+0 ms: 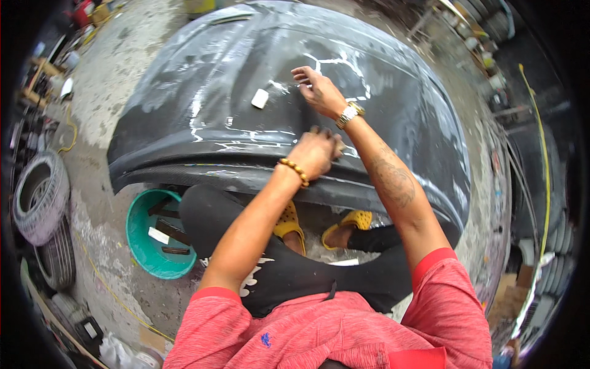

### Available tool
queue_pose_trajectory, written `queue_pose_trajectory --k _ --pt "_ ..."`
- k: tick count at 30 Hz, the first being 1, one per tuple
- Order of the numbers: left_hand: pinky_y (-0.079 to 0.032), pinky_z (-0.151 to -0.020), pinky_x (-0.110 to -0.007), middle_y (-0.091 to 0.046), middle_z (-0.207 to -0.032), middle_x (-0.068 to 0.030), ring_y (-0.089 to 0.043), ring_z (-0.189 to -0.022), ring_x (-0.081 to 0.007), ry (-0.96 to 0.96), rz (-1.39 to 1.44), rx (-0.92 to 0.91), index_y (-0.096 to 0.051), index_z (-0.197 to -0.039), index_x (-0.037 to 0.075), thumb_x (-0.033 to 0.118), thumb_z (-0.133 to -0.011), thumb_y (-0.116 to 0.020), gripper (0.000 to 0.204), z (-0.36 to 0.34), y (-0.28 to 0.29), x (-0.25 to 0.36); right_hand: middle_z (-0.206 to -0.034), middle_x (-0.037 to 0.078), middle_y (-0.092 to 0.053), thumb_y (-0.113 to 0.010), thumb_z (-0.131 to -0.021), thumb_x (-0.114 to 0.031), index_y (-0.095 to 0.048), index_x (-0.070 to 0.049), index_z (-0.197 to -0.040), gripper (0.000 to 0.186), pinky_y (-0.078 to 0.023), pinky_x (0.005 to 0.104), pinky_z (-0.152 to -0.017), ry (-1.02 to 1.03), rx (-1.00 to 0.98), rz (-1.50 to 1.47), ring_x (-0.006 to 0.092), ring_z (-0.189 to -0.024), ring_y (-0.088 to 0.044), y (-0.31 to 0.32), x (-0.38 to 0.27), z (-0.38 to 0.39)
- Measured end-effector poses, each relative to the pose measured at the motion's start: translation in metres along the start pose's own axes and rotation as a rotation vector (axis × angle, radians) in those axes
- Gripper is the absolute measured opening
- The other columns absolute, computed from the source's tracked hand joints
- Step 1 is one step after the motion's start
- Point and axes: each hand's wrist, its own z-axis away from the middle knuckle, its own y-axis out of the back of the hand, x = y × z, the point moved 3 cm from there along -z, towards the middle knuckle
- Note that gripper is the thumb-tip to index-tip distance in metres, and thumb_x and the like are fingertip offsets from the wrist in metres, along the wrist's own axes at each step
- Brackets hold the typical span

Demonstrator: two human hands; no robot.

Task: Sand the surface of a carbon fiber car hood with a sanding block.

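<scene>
A large dark grey car hood (264, 55) lies in front of me, wet and glossy, with milky smears. My left hand (314, 154), a beaded bracelet at its wrist, is down on the hood's near part. Its fingers curl inward; whatever they hold is hidden and slightly blurred. Farther off and to the right, my right hand (321, 91) hovers over the hood with its fingers apart and nothing in them. A metal watch (349, 115) is on that wrist. On the hood, left of my right hand, rests a small white block (260, 98).
A teal basin (138, 246) with dark strips and a white piece inside stands at the hood's near left. Tires (40, 190) lean at the far left. My yellow clogs (353, 221) are below the hood's near edge. Assorted clutter lines the right side.
</scene>
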Motion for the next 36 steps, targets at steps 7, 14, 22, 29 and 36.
queue_pose_trajectory --k 7,14,22,29,36 --pt "-0.048 -0.097 -0.047 -0.064 -0.106 -0.0192 -0.058 -0.104 -0.0385 0.017 0.004 -0.198 -0.068 -0.111 0.002 0.015 -0.094 -0.065 0.022 0.003 0.057 -0.002 -0.151 0.015 -0.052 -0.05 -0.106 -0.03 -0.058 -0.007 -0.14 0.041 -0.03 0.0508 -0.12 -0.056 -0.042 0.276 0.0315 -0.147 -0.04 0.046 0.019 0.161" --pt "-0.048 -0.096 -0.046 -0.064 -0.111 -0.0192 -0.058 -0.105 -0.0397 0.166 -0.061 0.009 -0.065 -0.126 0.001 0.016 -0.098 -0.061 0.032 0.031 0.123 -0.063 -0.159 0.013 -0.042 -0.05 -0.106 -0.033 -0.044 -0.008 -0.152 0.053 -0.024 0.053 -0.122 -0.067 -0.104 0.46 0.0294 -0.151 -0.033 0.007 -0.015 0.216" --pt "-0.046 -0.1 -0.034 -0.068 -0.115 -0.0146 -0.063 -0.109 -0.0259 0.319 0.044 0.253 -0.064 -0.13 -0.001 0.019 -0.102 -0.06 0.034 0.086 0.239 -0.092 -0.162 0.018 -0.036 -0.051 -0.099 -0.06 -0.038 -0.006 -0.155 0.078 -0.026 0.0675 -0.115 -0.57 0.087 0.785 0.0442 -0.148 -0.032 0.008 -0.004 0.261" --pt "-0.043 -0.106 -0.036 -0.066 -0.132 -0.0173 -0.061 -0.121 -0.0271 0.698 -0.311 0.304 -0.062 -0.134 -0.002 0.024 -0.107 -0.052 0.038 0.293 0.341 -0.154 -0.162 0.02 -0.033 -0.053 -0.096 -0.062 -0.038 -0.001 -0.154 0.085 -0.022 0.0699 -0.116 -0.587 0.187 0.737 0.0455 -0.149 -0.028 0.002 -0.006 0.259" --pt "-0.052 -0.082 -0.04 -0.071 -0.106 -0.0168 -0.065 -0.093 -0.0222 1.171 0.034 -0.173 -0.066 -0.119 -0.002 0.016 -0.097 -0.064 0.028 0.491 0.234 -0.233 -0.162 0.021 -0.032 -0.054 -0.096 -0.062 -0.035 -0.004 -0.156 0.085 -0.022 0.0693 -0.116 -0.602 0.145 0.724 0.0487 -0.148 -0.028 -0.001 -0.019 0.234"
